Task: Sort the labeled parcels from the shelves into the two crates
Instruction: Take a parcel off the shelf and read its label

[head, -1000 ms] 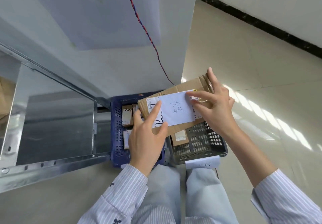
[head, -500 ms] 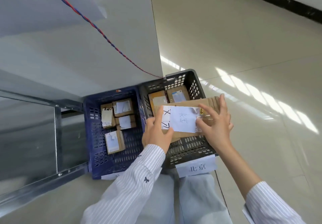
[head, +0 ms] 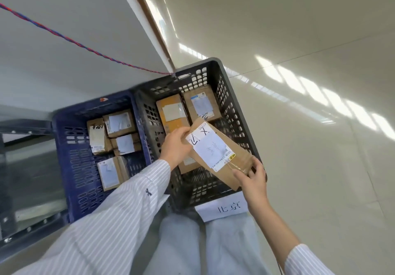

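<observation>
Pinching parcel [head: 216,151], left fingers [head: 182,131], right fingers [head: 241,176]

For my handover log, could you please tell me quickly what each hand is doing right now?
Left hand: grips the upper end of the flat cardboard parcel over the black crate.
Right hand: pinches the same parcel's lower end.

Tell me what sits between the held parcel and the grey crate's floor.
In the head view, a smaller brown parcel lies under the held parcel, partly hidden, in the grey crate.
</observation>
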Demonstrator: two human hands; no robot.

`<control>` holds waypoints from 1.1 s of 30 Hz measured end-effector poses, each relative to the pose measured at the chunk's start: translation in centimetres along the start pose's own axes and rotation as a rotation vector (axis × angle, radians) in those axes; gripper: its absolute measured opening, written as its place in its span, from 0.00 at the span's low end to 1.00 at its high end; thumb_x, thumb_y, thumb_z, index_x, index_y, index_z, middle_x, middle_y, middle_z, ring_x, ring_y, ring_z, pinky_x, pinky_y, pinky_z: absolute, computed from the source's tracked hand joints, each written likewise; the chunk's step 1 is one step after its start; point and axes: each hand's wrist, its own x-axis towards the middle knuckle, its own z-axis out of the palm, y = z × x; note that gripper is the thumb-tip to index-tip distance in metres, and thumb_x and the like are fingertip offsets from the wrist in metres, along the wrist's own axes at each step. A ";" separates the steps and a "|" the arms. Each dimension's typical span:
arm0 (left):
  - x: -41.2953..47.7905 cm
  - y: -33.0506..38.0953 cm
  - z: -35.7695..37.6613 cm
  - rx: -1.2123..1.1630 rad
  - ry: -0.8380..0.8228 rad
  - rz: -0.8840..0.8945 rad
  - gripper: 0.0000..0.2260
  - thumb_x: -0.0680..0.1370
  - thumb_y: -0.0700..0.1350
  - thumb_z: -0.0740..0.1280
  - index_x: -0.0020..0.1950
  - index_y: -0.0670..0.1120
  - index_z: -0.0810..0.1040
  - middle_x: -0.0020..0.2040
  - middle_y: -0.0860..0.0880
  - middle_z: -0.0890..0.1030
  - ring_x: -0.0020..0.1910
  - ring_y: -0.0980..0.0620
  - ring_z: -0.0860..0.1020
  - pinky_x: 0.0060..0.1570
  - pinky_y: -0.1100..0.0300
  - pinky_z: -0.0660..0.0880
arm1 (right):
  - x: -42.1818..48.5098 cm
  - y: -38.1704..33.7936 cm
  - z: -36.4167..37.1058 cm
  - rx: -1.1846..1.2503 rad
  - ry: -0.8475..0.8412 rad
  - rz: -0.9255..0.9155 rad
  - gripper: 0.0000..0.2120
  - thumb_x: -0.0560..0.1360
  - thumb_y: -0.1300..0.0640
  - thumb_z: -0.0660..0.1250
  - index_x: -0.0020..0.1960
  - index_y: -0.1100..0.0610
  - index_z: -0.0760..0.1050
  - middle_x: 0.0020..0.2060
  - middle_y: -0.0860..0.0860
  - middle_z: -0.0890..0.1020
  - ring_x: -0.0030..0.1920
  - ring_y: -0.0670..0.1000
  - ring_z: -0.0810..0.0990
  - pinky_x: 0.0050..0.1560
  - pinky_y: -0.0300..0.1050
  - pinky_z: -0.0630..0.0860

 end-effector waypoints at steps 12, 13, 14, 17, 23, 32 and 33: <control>8.3 -1.8 7.5 0.079 -0.161 0.068 0.17 0.77 0.40 0.66 0.65 0.50 0.72 0.72 0.52 0.66 0.72 0.50 0.60 0.68 0.54 0.60 | 7.4 6.1 -0.4 0.087 -0.066 0.136 0.36 0.71 0.64 0.72 0.73 0.49 0.59 0.68 0.51 0.69 0.62 0.49 0.72 0.56 0.41 0.67; 9.0 -2.1 8.3 0.067 -0.172 0.063 0.17 0.77 0.41 0.66 0.65 0.50 0.71 0.72 0.52 0.66 0.72 0.50 0.60 0.68 0.54 0.60 | 8.1 6.7 -0.4 0.089 -0.067 0.151 0.36 0.72 0.63 0.72 0.73 0.49 0.58 0.68 0.51 0.69 0.62 0.49 0.72 0.57 0.42 0.67; 9.7 -2.5 9.0 0.061 -0.179 0.059 0.17 0.77 0.41 0.66 0.65 0.50 0.71 0.72 0.52 0.66 0.72 0.50 0.60 0.68 0.54 0.61 | 8.8 7.4 -0.2 0.093 -0.068 0.164 0.36 0.72 0.62 0.72 0.74 0.49 0.57 0.68 0.51 0.69 0.62 0.50 0.73 0.57 0.43 0.67; 11.4 -3.5 10.5 0.060 -0.198 0.048 0.17 0.77 0.42 0.65 0.66 0.49 0.71 0.72 0.51 0.65 0.72 0.50 0.61 0.66 0.57 0.61 | 11.0 9.1 0.5 0.107 -0.067 0.201 0.37 0.73 0.60 0.71 0.75 0.50 0.56 0.69 0.50 0.68 0.61 0.50 0.73 0.59 0.45 0.67; 13.1 -5.7 12.0 0.020 -0.252 -0.013 0.22 0.78 0.41 0.64 0.71 0.48 0.65 0.71 0.49 0.66 0.63 0.51 0.69 0.56 0.61 0.66 | 13.6 11.0 1.9 0.202 -0.034 0.255 0.32 0.75 0.60 0.68 0.74 0.50 0.57 0.66 0.52 0.71 0.61 0.51 0.73 0.55 0.43 0.69; 16.4 -7.8 13.2 0.253 -0.181 0.055 0.20 0.78 0.42 0.62 0.70 0.47 0.66 0.72 0.48 0.65 0.71 0.47 0.62 0.67 0.54 0.63 | 16.0 12.4 4.3 0.207 -0.113 0.330 0.30 0.76 0.59 0.65 0.75 0.52 0.58 0.65 0.52 0.70 0.60 0.50 0.69 0.66 0.51 0.66; 16.7 -8.0 13.2 0.346 -0.168 0.086 0.20 0.78 0.41 0.61 0.71 0.47 0.66 0.73 0.48 0.64 0.72 0.47 0.60 0.67 0.55 0.61 | 16.2 12.6 4.6 0.213 -0.133 0.349 0.30 0.77 0.58 0.65 0.75 0.52 0.57 0.67 0.52 0.69 0.63 0.51 0.69 0.67 0.53 0.66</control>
